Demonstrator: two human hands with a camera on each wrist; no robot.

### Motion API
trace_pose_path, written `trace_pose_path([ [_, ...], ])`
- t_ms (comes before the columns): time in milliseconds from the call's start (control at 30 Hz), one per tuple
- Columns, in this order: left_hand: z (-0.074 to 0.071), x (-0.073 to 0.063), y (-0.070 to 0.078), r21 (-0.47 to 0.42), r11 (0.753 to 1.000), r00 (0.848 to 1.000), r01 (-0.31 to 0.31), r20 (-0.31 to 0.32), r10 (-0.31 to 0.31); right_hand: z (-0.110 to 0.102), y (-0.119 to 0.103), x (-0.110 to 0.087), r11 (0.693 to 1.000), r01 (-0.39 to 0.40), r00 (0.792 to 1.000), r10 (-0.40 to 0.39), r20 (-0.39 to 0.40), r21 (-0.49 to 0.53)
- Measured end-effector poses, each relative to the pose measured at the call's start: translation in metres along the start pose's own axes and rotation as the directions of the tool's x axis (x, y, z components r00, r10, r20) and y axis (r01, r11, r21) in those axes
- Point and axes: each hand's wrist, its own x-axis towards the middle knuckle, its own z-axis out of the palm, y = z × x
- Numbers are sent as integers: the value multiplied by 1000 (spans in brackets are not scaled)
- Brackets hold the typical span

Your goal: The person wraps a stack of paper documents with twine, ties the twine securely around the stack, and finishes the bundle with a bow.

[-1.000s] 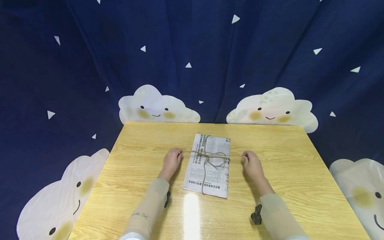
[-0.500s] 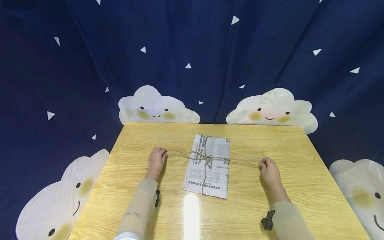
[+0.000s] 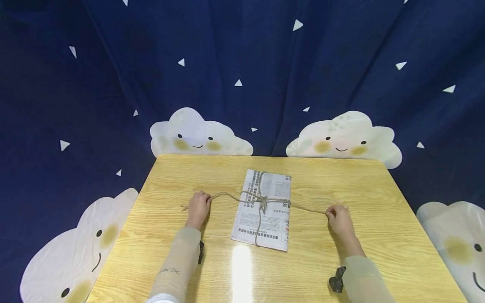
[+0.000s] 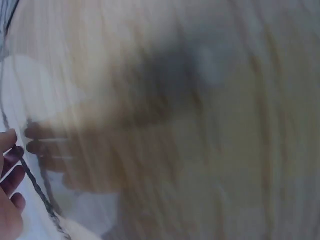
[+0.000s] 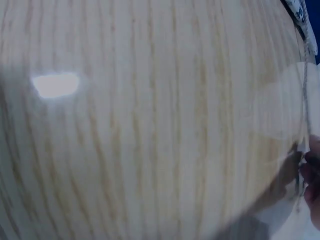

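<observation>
On the yellow wood table (image 3: 379, 235), near its middle: a folded newspaper packet (image 3: 250, 225), flat, with Chinese print on top. Over it, brown twine (image 3: 278, 200) in a cross, one line from twelve to six o'clock, another from nine to three, with a knot (image 3: 263, 203) near the middle.

At nine o'clock from the packet, apart from the paper: left hand (image 3: 199, 206), pinching one end of the twine between thumb and finger, a narrow grip. Past that hand, also at nine o'clock, a loose tip (image 3: 184, 207). Between hand and packet, a strand (image 3: 225, 194) with a small hump.

At three o'clock: right hand (image 3: 339, 219), in a narrow pinch too, on the other end of the twine. Nearly straight on that side, with a frayed tip (image 3: 346, 207) at one o'clock from the knuckles. Too dim in the right wrist view for a clear look at those fingers.

On both arms, pale sleeves (image 3: 176, 256), with a small black gadget (image 3: 337, 279) at each cuff. At six o'clock from the packet, a bright patch (image 3: 241, 273) on the table. Behind, a dark blue curtain (image 3: 227, 46) with little white triangles (image 3: 298, 25) and smiling clouds (image 3: 201, 130), one at eleven o'clock, another near two.
</observation>
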Motion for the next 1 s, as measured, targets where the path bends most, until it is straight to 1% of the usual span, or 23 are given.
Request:
trace_pose_path([
  [100,4,3,10,-38,999,999,0,45,2,1,-7,0,998,56,998,-57,-36,-31],
  [167,7,6,21,-75,997,997,-10,73,16,2,-16,3,996,79,996,-81,-44,-43],
  [267,13,10,42,-113,991,990,-67,116,80,8,-35,10,991,131,991,-132,-29,-34],
  [333,18,12,57,-132,985,979,-109,157,129,16,-48,15,985,172,985,-172,-1,-23],
  [400,25,12,71,-131,979,963,-154,203,179,28,-60,20,974,223,975,-223,19,-24],
  [433,29,12,78,-126,977,953,-170,233,195,34,-65,21,969,245,969,-244,35,-28],
  [467,32,12,83,-121,975,945,-189,248,214,40,-69,22,964,262,964,-260,49,-41],
  [533,38,11,91,-97,970,937,-225,252,242,51,-76,24,955,287,956,-281,87,-70],
  [600,41,9,97,-67,965,938,-252,226,261,60,-80,24,952,291,952,-279,124,-98],
  [633,43,9,99,-55,962,941,-266,203,272,64,-82,24,951,287,953,-272,129,-115],
  [733,45,7,103,-9,953,945,-301,131,300,71,-86,25,950,269,960,-252,119,-157],
  [800,46,6,104,8,949,945,-314,104,311,74,-89,27,951,258,965,-245,95,-171],
  [867,47,5,104,12,951,946,-310,103,307,76,-91,28,950,253,967,-242,82,-181],
  [1000,50,5,104,-9,959,951,-285,127,283,79,-94,31,949,238,971,-230,62,-206],
])
